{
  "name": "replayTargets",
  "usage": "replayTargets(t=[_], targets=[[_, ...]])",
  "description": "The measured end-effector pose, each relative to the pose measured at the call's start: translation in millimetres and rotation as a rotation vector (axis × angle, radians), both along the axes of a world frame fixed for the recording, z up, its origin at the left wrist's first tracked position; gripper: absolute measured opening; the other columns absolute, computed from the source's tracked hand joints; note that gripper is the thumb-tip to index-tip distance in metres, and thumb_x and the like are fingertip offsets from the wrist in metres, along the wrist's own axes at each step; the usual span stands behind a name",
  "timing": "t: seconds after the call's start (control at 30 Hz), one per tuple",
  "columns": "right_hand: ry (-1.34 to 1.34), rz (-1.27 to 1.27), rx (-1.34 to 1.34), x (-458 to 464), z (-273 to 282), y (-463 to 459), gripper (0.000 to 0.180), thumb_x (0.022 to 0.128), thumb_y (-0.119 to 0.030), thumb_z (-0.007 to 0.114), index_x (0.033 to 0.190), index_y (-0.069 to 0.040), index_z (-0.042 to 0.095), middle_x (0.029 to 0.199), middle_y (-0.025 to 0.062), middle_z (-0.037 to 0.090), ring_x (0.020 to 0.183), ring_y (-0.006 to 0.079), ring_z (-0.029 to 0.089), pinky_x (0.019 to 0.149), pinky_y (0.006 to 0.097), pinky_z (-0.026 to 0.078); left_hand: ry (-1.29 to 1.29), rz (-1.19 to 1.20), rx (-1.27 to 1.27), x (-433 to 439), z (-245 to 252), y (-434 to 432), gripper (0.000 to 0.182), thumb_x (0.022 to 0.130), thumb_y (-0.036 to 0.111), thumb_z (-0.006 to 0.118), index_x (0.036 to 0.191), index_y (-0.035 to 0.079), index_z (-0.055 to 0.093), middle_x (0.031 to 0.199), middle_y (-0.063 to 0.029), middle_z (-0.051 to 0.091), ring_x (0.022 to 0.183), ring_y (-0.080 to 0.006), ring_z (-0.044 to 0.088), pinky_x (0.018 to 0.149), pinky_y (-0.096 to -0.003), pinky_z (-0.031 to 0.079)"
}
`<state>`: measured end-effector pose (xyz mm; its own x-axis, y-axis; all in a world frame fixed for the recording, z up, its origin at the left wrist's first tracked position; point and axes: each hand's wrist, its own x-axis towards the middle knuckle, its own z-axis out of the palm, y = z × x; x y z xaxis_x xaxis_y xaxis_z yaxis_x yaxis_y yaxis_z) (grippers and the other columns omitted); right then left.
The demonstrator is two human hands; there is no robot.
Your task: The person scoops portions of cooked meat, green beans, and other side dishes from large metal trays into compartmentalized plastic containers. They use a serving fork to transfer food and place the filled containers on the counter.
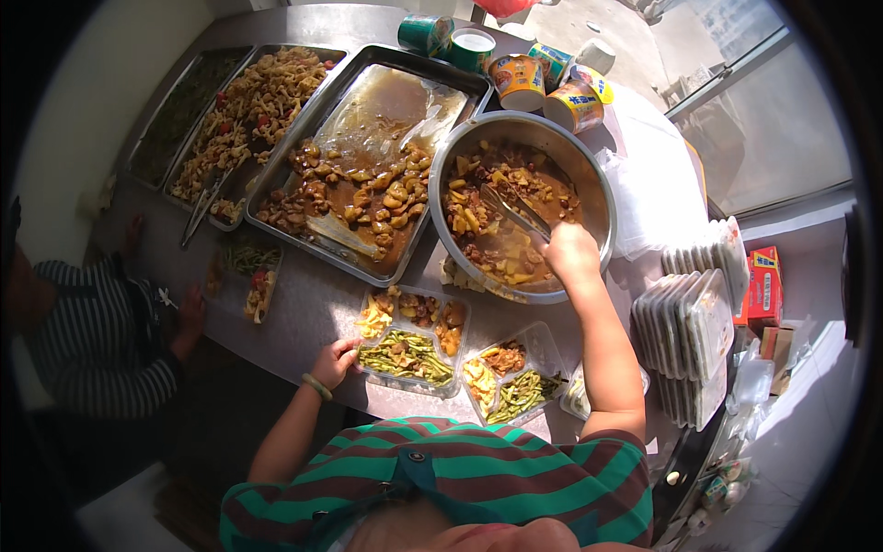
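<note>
My right hand [571,254] grips metal food tongs [526,219], whose tips reach into the stew [510,193] in a round steel basin [607,200]. My left hand [332,362] holds the left edge of a clear compartment meal box [397,326]. Green beans [407,357], yellow egg-like food [374,314] and brown stewed food [418,309] fill its sections. To its right lies a second compartment box [547,338] with green beans, yellow food and brown stew, its last section without food. Part of another box [576,393] shows beneath my right forearm.
A steel tray [407,272] of brown stewed pieces adjoins the basin; farther left is a cauliflower tray [255,103] with tongs [200,207]. Instant-noodle cups [519,79] stand behind. Stacked lidded boxes [679,321] rise at right. At left, a co-worker's hand [192,310] is near another box [243,276].
</note>
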<state>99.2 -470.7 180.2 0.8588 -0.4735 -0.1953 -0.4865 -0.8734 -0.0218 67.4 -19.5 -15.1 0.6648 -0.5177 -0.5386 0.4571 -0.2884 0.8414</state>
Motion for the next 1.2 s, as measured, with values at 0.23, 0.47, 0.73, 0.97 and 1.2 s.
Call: replayTargets(t=[0.23,0.47,0.73,0.97,1.2], targets=[[-0.103,0.009,0.007,15,-11,-36,0.038,0.082,-0.044,0.064,0.084,-0.006,0.066,0.081,0.0149,0.067,0.077,0.0329,0.065,0.069,0.0429,0.051,0.031,0.025,-0.03,-2,-8,2,0.029,0.094,0.006,0.049,0.12,-0.003,0.055,0.087,-0.0063,0.064,0.068,-0.0104,0.061,0.064,-0.0254,0.052],[-0.043,0.071,-0.101,62,-39,-2,0.04,0.079,-0.043,0.068,0.089,-0.004,0.066,0.084,0.0158,0.068,0.082,0.0314,0.067,0.071,0.041,0.054,-0.009,-0.002,0.038,0,2,0,0.027,0.094,0.008,0.05,0.118,-0.001,0.057,0.081,-0.0048,0.065,0.066,-0.0099,0.061,0.063,-0.0251,0.052],[-0.011,0.106,-0.059,83,-48,-17,0.035,0.082,-0.038,0.068,0.083,-0.004,0.07,0.085,0.0162,0.068,0.082,0.0317,0.067,0.071,0.04,0.053,0.006,0.025,0.021,-1,-2,-1,0.026,0.095,0.007,0.05,0.118,-0.001,0.057,0.083,-0.0049,0.065,0.066,-0.0094,0.061,0.062,-0.0245,0.052],[-0.016,0.059,-0.137,65,-42,-2,0.028,0.085,-0.03,0.063,0.086,-0.003,0.068,0.086,0.0133,0.068,0.083,0.0298,0.068,0.072,0.0388,0.054,0.038,0.065,-0.017,-6,-9,1,0.026,0.095,0.008,0.05,0.118,-0.001,0.057,0.083,-0.0047,0.064,0.065,-0.0091,0.06,0.062,-0.0246,0.052],[-0.03,0.165,-0.245,73,-64,14,0.016,0.087,-0.01,0.051,0.092,0.0,0.064,0.089,0.0165,0.068,0.08,0.0281,0.069,0.066,0.0376,0.057,0.041,0.036,-0.028,-1,-2,-1,0.025,0.094,0.007,0.05,0.117,-0.001,0.058,0.083,-0.0038,0.064,0.065,-0.0086,0.06,0.062,-0.0239,0.051]])
